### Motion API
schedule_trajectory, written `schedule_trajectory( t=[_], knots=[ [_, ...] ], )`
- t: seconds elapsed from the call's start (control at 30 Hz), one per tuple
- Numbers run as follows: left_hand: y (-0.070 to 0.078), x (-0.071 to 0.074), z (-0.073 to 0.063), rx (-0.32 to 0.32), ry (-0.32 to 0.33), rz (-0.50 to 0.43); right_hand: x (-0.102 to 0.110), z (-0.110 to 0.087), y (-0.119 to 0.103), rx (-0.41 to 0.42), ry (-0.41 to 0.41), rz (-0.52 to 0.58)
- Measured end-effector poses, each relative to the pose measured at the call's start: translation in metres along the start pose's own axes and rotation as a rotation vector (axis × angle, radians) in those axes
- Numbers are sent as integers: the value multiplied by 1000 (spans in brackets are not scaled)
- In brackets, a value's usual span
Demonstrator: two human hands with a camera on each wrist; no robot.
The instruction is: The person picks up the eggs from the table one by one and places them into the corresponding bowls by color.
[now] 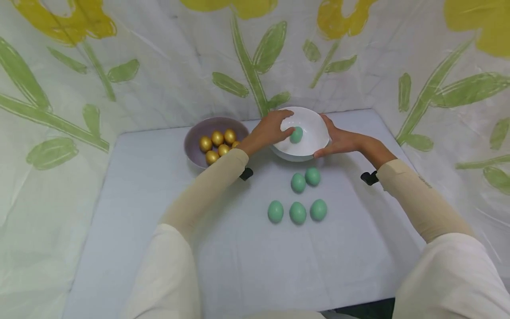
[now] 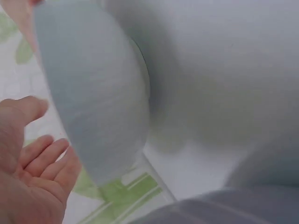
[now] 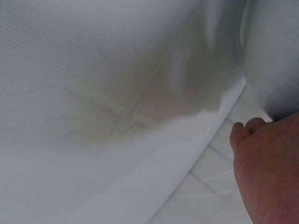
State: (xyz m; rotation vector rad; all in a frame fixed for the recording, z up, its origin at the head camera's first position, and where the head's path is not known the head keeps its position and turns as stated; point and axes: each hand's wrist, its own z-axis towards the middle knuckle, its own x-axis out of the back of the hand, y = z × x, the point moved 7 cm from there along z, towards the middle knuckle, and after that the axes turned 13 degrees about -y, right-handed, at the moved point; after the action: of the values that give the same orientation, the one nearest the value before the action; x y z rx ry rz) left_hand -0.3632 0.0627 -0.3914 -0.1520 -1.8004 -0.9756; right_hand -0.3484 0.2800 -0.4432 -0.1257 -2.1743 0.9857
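A white bowl (image 1: 307, 128) stands at the back of the table, with one green egg (image 1: 296, 134) showing inside it. My right hand (image 1: 338, 138) grips the bowl's right side, thumb toward the front and fingers round the far rim. Over the bowl's left side reaches my left hand (image 1: 272, 128), its thumb tip right at the egg. In the left wrist view the left hand (image 2: 37, 163) has its thumb and fingers spread apart beside the bowl's pale outer wall (image 2: 93, 88). The right wrist view has the right hand (image 3: 271, 163) against the bowl's underside.
A purple bowl (image 1: 193, 148) with several gold eggs (image 1: 218, 138) stands to the left, partly covered by my left forearm. In front of the white bowl, several green eggs (image 1: 298, 213) lie in two rows on the white tablecloth (image 1: 247, 261). A flower-painted sheet (image 1: 167, 71) hangs behind.
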Motion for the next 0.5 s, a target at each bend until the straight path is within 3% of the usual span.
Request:
schedule_trajectory(
  t=[0.1,0.23,0.3,0.5],
  knots=[
    [10,5,-23,-119,84,-68,1,0,-1,3,4,-9],
    [25,0,-67,-256,138,-193,1,1,-3,31,4,2],
    [31,-8,-90,-304,142,-247,0,2,-4,46,6,9],
    [45,-45,-149,-371,88,-292,-1,1,-3,24,7,1]
  ],
)
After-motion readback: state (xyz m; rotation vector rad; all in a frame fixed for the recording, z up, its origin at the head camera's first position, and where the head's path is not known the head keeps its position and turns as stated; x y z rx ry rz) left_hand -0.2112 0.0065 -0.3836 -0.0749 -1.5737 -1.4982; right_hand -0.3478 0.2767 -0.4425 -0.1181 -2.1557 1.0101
